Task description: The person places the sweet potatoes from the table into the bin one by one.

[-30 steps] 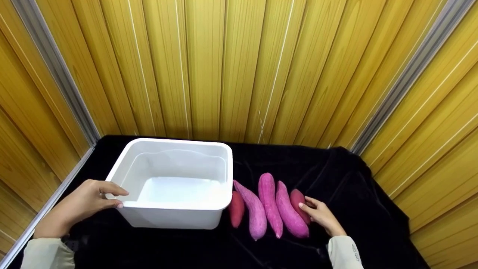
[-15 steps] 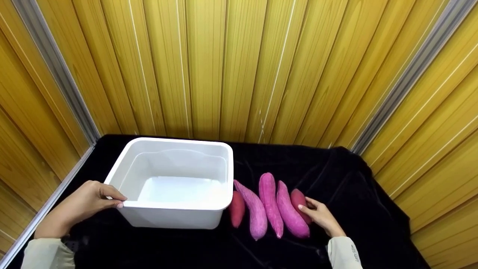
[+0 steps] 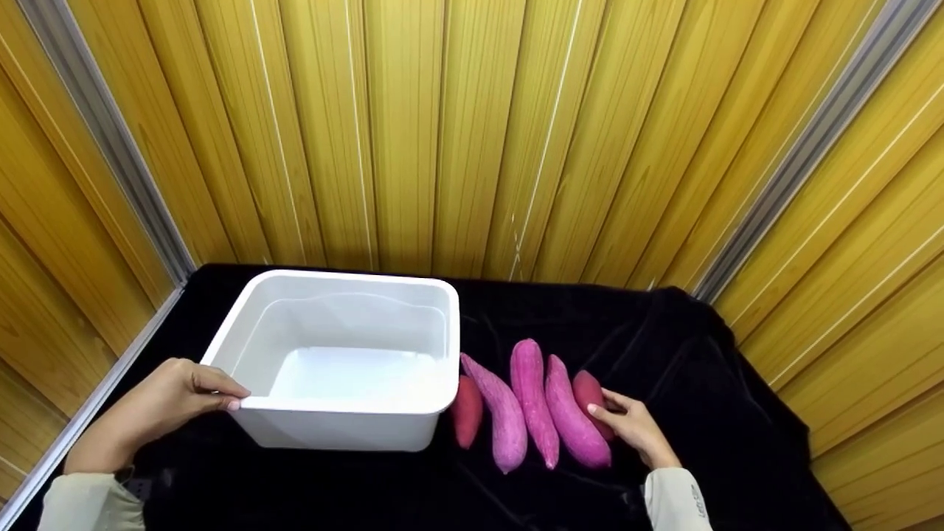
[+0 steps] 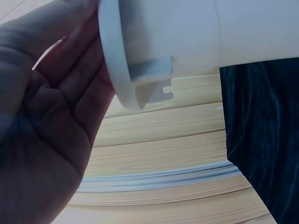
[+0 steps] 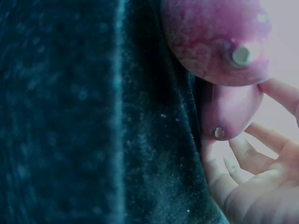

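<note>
At the near left corner of a white plastic tub [image 3: 339, 431], my left hand [image 3: 169, 402] pinches the rim between thumb and fingers. The left wrist view shows that tub rim [image 4: 114, 56] against the fingers. On the right, my right hand [image 3: 640, 431] holds a small dark red sweet potato [image 3: 588, 391], thumb on its top and fingers along its outer side. It lies at the right end of a row, against a long pink sweet potato [image 3: 574, 428]. In the right wrist view, the held sweet potato [image 5: 231, 114] sits between the fingers, partly behind the larger pink one.
More sweet potatoes lie side by side: a long pink one [image 3: 534, 398], a paler curved one [image 3: 507, 428] and a short red one [image 3: 467, 413] close by the tub. Black cloth [image 3: 708, 398] covers the table. Yellow wood-look walls [image 3: 472, 147] enclose the back and sides.
My left fingers have closed down onto the tub's rim, having been a little apart from each other before. The right hand and the sweet potatoes have hardly moved.
</note>
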{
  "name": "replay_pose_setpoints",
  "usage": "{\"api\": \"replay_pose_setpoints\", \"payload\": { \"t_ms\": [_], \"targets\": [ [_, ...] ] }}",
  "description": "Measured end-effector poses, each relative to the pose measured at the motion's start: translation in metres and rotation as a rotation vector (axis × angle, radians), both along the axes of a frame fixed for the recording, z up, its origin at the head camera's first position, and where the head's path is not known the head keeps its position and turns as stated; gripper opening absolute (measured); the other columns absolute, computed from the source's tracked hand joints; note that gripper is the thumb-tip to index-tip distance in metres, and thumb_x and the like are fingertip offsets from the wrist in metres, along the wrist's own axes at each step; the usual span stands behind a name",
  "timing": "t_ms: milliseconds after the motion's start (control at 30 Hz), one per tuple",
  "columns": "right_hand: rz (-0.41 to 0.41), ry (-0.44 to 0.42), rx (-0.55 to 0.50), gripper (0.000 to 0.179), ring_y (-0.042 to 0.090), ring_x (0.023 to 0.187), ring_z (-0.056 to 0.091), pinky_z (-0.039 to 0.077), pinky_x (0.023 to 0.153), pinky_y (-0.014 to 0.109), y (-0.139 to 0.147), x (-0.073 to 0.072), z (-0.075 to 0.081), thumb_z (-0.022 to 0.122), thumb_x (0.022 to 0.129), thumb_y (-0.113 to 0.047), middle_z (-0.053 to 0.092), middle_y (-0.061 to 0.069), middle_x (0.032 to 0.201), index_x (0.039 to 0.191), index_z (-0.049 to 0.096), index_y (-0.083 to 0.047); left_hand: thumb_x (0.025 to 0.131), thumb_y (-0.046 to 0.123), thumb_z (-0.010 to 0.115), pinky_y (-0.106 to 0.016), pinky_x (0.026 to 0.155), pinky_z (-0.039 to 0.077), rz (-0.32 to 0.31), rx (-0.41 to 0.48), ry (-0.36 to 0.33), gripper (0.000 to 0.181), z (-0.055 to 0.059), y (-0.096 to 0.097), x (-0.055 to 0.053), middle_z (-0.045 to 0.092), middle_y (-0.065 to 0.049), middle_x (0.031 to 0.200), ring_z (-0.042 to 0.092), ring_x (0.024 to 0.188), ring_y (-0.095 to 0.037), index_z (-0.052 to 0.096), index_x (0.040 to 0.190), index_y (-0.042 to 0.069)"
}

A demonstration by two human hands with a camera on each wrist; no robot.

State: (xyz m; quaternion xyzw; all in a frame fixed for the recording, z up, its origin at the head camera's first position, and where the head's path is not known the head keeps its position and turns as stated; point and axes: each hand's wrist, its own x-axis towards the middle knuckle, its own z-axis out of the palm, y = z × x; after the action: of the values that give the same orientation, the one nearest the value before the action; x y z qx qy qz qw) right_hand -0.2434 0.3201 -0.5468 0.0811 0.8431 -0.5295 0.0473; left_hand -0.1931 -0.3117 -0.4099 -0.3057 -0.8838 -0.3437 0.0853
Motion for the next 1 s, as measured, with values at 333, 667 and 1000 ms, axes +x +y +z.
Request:
{"api": "replay_pose_setpoints", "payload": {
  "t_ms": [333, 667, 1000],
  "targets": [
    [-0.003, 0.006, 0.050, 0.063, 0.021, 0.101, 0.063, 0.052, 0.076, 0.025, -0.0007, -0.0010, -0.0015, 0.074, 0.085, -0.025, 0.063, 0.021, 0.122, 0.136, 0.049, 0.002, 0.075, 0.008, 0.078, -0.003, 0.068, 0.043, 0.019, -0.015, -0.016, 0.011, -0.0005, -0.0029, 0.0018, 0.074, 0.005, 0.082, 0.059, 0.080, 0.011, 0.079, 0.083, 0.015],
    [-0.011, 0.000, 0.030, 0.064, 0.018, 0.096, 0.064, 0.053, 0.072, 0.027, -0.0026, -0.0023, 0.0015, 0.074, 0.085, -0.026, 0.063, 0.021, 0.122, 0.137, 0.049, 0.002, 0.074, 0.009, 0.078, -0.004, 0.066, 0.044, 0.025, -0.018, -0.021, 0.011, -0.0003, -0.0045, 0.0015, 0.074, 0.007, 0.081, 0.059, 0.078, 0.012, 0.079, 0.083, 0.016],
    [-0.002, 0.032, 0.069, 0.062, 0.020, 0.098, 0.064, 0.051, 0.075, 0.023, -0.0018, -0.0019, -0.0002, 0.073, 0.086, -0.023, 0.066, 0.021, 0.117, 0.136, 0.048, 0.005, 0.076, 0.011, 0.078, -0.005, 0.065, 0.044, 0.046, -0.035, -0.044, 0.008, -0.0005, -0.0025, -0.0015, 0.075, 0.003, 0.079, 0.059, 0.077, 0.012, 0.079, 0.083, 0.016]
  ]
}}
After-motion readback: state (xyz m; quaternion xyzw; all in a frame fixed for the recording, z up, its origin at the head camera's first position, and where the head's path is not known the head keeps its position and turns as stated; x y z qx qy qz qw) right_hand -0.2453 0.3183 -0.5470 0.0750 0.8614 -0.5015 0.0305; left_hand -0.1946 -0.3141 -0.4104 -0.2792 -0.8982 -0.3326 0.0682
